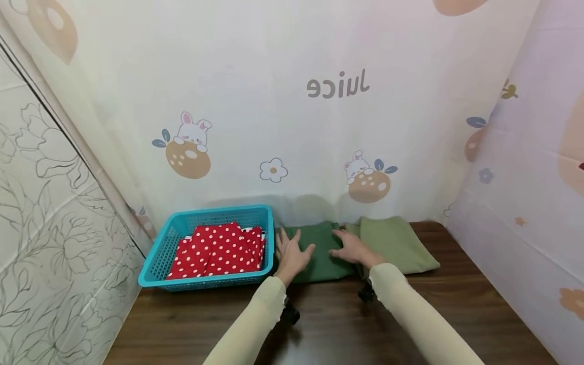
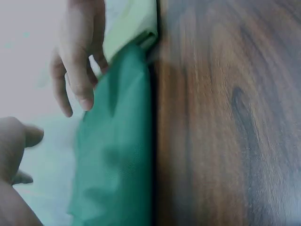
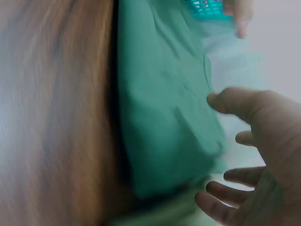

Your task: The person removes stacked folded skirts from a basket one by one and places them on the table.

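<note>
A folded dark green cloth (image 1: 319, 253) lies on the table between a blue basket and a light green cloth. Over its left part is my left hand (image 1: 292, 254), fingers spread and holding nothing. My right hand (image 1: 356, 248) hovers by its right end, fingers loosely extended and apart from each other. In the right wrist view, the right hand (image 3: 277, 141) stands beside the dark green cloth (image 3: 164, 103), its grip empty. The left wrist view shows both hands above the far edge of the dark green cloth (image 2: 117, 150); whether any fingertip touches it I cannot tell.
The blue plastic basket (image 1: 205, 280) at the left holds a red polka-dot cloth (image 1: 219, 251). A folded light green cloth (image 1: 394, 246) lies to the right. Behind the wooden table (image 1: 328, 324) hangs a printed curtain (image 1: 274, 126), close to the cloths.
</note>
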Motion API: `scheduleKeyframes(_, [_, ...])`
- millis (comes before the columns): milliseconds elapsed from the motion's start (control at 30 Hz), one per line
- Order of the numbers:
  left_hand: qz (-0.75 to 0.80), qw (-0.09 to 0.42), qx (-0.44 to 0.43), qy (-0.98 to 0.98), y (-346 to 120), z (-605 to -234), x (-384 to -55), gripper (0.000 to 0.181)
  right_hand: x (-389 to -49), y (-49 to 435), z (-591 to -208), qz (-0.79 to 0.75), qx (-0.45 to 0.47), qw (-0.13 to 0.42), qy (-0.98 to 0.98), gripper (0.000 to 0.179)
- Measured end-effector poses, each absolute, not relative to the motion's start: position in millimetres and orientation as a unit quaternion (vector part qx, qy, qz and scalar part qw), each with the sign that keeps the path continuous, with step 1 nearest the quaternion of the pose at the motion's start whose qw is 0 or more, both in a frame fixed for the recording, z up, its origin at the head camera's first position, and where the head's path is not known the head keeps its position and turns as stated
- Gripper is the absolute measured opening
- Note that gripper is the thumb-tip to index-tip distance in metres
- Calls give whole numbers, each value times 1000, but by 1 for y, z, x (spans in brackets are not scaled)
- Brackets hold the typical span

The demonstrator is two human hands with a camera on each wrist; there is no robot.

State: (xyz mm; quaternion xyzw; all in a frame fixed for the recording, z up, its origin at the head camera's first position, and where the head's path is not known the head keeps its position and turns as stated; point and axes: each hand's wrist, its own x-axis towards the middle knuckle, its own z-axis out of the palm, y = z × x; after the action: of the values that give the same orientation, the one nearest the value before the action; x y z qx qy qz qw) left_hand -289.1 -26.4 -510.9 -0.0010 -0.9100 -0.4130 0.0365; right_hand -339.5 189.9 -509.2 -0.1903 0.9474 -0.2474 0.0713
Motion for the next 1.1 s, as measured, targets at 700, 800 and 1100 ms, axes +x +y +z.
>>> scheduleKeyframes(700, [-316,73,-78,-943,-166,-450,-301,87,-363,132,-428,-178,-269,42,946,93])
scheduleKeyframes(800, [-296,68,-40,-952,-200,-452,-300,90,-362,105,-424,-187,-275,44,942,97])
scheduleKeyframes(1100, [-288,40,53,-955,-278,-455,-282,98,-343,27,-416,-221,-259,70,938,114])
